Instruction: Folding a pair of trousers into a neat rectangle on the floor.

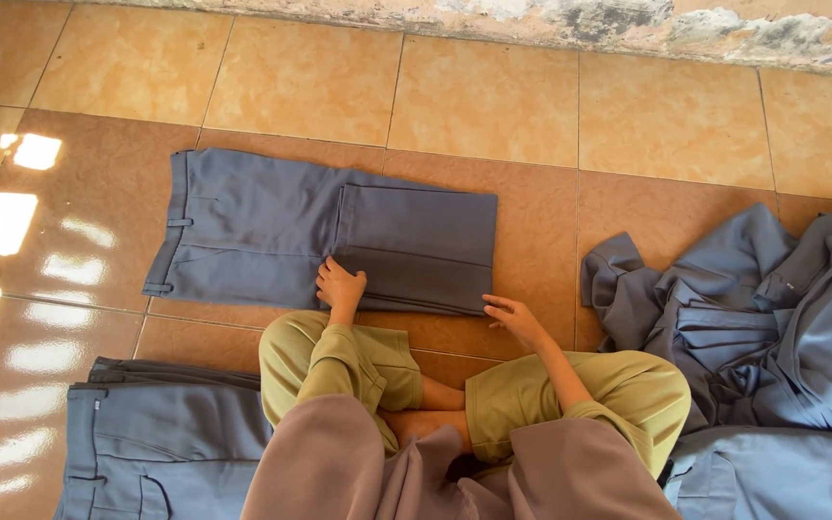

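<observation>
Grey trousers [272,231]: half-folded, flat on tiled floor [493,96], legs doubled back. Left hand [340,285]: fingers curled, pressing near edge of fold, gripping nothing. Right hand [512,318]: open, fingertips at fold corner. Folded stack [146,433] & loose pile [772,308]: both cut off by frame.

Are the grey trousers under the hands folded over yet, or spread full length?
Folded once: on the grey trousers, the leg end lies doubled back over the middle, left hand pressing the fold, right hand at the lower edge.
</observation>
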